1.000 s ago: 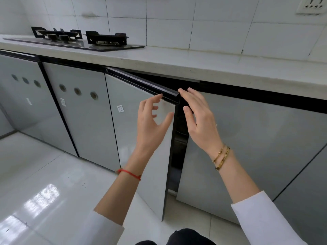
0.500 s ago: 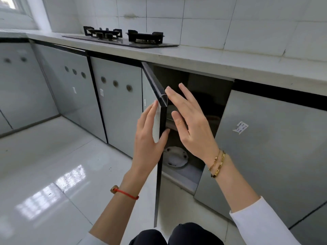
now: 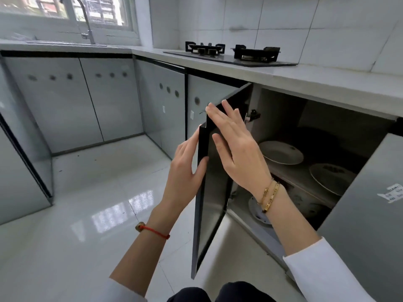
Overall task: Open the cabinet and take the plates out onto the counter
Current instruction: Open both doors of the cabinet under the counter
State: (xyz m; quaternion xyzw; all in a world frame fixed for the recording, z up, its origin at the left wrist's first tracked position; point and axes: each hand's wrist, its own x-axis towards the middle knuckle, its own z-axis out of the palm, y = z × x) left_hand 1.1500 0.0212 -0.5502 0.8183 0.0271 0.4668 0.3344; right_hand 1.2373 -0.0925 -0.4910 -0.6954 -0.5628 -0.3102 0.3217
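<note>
Three plates (image 3: 281, 152), two hands (image 3: 237, 149)

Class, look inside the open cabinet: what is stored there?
Two white plates lie on the shelf; another plate lies below, partly hidden by the right hand's wrist. The dark back is unclear.

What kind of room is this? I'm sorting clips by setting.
A home kitchen, most likely. A two-burner gas hob sits on the counter, a sink tap stands under the window, and plates sit inside the opened cabinet, whose door both hands are on.
</note>
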